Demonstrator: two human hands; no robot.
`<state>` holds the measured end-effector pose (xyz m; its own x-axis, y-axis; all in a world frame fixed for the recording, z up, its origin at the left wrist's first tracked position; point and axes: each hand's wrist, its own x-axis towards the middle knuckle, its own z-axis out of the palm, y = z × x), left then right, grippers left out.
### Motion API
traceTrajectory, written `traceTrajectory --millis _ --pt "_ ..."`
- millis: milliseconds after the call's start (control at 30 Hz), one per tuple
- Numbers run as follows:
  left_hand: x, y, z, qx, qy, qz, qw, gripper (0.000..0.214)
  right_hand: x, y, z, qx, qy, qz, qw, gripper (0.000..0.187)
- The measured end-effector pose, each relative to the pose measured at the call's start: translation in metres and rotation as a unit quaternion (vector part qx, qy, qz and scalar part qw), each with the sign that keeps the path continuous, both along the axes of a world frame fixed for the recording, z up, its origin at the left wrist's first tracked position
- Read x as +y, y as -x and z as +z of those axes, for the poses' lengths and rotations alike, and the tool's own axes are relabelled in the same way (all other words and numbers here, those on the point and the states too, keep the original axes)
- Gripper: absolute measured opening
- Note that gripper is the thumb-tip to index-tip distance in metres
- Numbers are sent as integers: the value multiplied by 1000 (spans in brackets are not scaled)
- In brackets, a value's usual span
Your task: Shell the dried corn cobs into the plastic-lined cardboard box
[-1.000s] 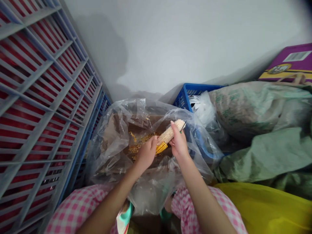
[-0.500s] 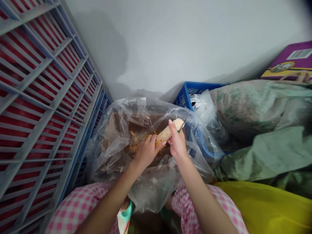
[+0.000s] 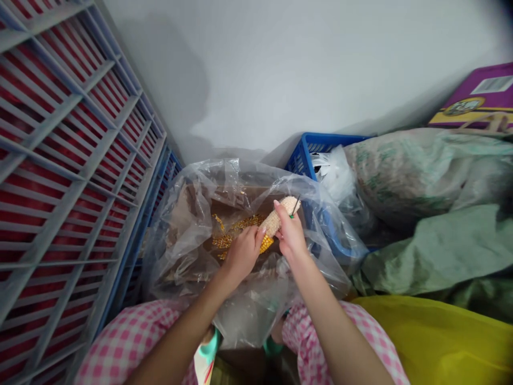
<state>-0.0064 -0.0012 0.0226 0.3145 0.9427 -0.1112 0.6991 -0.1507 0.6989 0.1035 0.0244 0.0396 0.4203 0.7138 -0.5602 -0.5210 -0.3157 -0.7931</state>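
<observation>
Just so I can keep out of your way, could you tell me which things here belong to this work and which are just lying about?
In use:
left hand
right hand
partly stripped corn cob
thin pick
loose corn kernels
clear plastic bag

Lying about:
blue plastic crate
grey slatted crates
woven sack
purple box

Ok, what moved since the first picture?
The right hand shifted slightly left, taking the corn cob and the green-handled pick with it. The left hand is on the cob's lower end, as before. The loose kernels in the plastic bag stayed put.
</observation>
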Motion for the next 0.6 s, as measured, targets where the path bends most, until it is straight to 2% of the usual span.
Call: traceTrajectory --millis 267,400,533,600 --pt "-1 -2 -2 -14 19 15 1000 46 -1 2 -4 -8 17 -6 1000 43" --pt "6 3 -2 -20 65 80 994 48 -2 1 -5 -6 25 5 1000 43" --pt "15 7 -5 -119 112 147 976 44 -2 -4 -1 -18 22 11 1000 45" --pt "17 9 -8 -149 109 170 968 42 -1 -6 1 -27 13 11 1000 44"
